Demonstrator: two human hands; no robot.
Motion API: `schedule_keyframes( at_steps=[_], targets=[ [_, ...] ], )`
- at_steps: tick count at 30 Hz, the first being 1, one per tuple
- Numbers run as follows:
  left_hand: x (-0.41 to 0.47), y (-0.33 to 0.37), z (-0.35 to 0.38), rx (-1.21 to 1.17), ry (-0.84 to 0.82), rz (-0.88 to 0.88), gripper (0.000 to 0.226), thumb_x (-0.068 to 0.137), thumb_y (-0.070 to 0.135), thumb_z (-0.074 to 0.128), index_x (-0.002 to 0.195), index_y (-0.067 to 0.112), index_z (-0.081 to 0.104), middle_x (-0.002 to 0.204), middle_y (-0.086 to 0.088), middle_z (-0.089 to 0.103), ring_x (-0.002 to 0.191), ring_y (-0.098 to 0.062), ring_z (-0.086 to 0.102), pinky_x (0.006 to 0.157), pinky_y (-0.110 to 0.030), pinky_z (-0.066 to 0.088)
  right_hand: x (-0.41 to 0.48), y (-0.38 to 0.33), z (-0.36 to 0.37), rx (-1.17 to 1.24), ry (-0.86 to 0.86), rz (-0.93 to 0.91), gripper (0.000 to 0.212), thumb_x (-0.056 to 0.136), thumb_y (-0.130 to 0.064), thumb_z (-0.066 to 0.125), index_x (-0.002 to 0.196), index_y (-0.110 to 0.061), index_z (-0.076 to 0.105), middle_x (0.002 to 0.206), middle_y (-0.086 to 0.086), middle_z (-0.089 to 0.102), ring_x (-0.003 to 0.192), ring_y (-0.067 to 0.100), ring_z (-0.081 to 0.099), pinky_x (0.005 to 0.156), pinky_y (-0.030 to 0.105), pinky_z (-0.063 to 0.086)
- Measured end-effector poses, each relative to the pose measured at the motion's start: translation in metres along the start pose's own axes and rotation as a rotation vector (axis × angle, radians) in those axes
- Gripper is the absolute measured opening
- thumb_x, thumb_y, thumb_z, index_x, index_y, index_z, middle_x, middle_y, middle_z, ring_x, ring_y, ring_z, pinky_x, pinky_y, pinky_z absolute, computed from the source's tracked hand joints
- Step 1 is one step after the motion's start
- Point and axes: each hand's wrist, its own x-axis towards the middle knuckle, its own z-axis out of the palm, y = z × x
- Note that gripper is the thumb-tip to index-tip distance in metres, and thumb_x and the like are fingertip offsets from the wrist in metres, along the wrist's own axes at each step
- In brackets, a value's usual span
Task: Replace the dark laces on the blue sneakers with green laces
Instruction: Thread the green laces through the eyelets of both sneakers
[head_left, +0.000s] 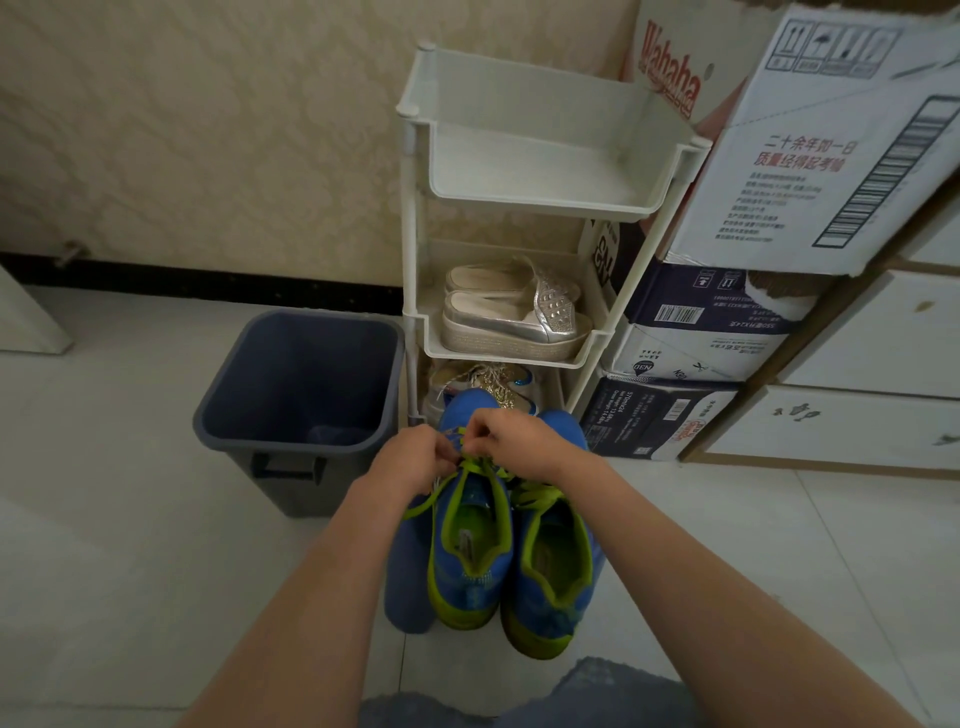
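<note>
**A:** What is there, left to right?

**B:** First a grey bin (311, 374). Next is my left hand (413, 457), its fingers curled and pinching a green lace (470, 466). Just beside it my right hand (519, 441) pinches the same lace. Both hands work over the lacing of the left sneaker (467, 582). It stands toe away from me, touching the right sneaker (545, 608), which has green lace lying loose on it. Behind them is a white rack (540, 207), then stacked boxes (727, 338).

**A:** How should this step go?

**B:** I judge I'm drawing a crossing snug. I'd hold the lace flat and untwisted, pull both sides evenly, and steady the sneaker so it doesn't tip. My fingers hide the eyelets, so I cannot tell whether the lace is through.
</note>
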Motion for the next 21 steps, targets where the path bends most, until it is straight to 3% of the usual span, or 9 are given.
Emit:
schedule_keyframes(
  at_steps=[3,5,10,17,21],
  targets=[
    [-0.001,-0.001,0.001,-0.026,0.028,0.015,0.022,0.089,0.013,0.062,0.11,0.017,0.07,0.102,-0.006,0.071,0.06,-0.015,0.06,0.059,-0.025,0.048,-0.005,0.018,-0.012,0.359,0.058,-0.006,0.008,0.089,-0.011,0.064,0.098,-0.009,0.064,0.085,-0.007,0.062,0.074,-0.001,0.055,0.069,0.008,0.044],
    [-0.003,-0.003,-0.001,-0.047,0.047,0.025,0.025,0.09,0.011,0.061,0.113,0.018,0.069,0.11,-0.004,0.07,0.076,-0.019,0.066,0.061,-0.025,0.049,-0.011,0.032,-0.016,0.389,0.032,0.013,0.012,0.088,-0.006,0.065,0.1,-0.008,0.066,0.089,-0.005,0.063,0.073,-0.004,0.054,0.068,0.005,0.042],
    [-0.006,0.001,-0.004,-0.004,0.017,0.04,0.025,0.093,0.013,0.058,0.114,0.018,0.07,0.115,-0.006,0.068,0.087,-0.026,0.066,0.07,-0.024,0.043,-0.016,0.043,-0.001,0.357,-0.035,0.027,0.014,0.085,-0.001,0.067,0.091,-0.013,0.062,0.081,-0.008,0.058,0.064,-0.013,0.055,0.065,0.004,0.041],
    [-0.008,0.008,-0.002,0.094,-0.037,0.036,0.03,0.096,0.014,0.051,0.122,0.022,0.065,0.121,-0.009,0.064,0.101,-0.031,0.062,0.083,-0.032,0.046,-0.011,0.036,0.003,0.376,0.051,-0.007,0.007,0.088,-0.005,0.064,0.086,-0.011,0.061,0.076,-0.008,0.058,0.071,0.002,0.055,0.07,0.009,0.044],
    [-0.01,0.01,-0.003,0.062,-0.051,0.015,0.03,0.095,0.012,0.051,0.121,0.02,0.066,0.119,-0.009,0.065,0.099,-0.03,0.063,0.082,-0.032,0.046,-0.007,0.031,0.002,0.286,0.041,0.004,0.016,0.088,-0.01,0.064,0.079,-0.022,0.058,0.078,-0.009,0.059,0.079,0.012,0.058,0.083,0.031,0.049]
  ],
)
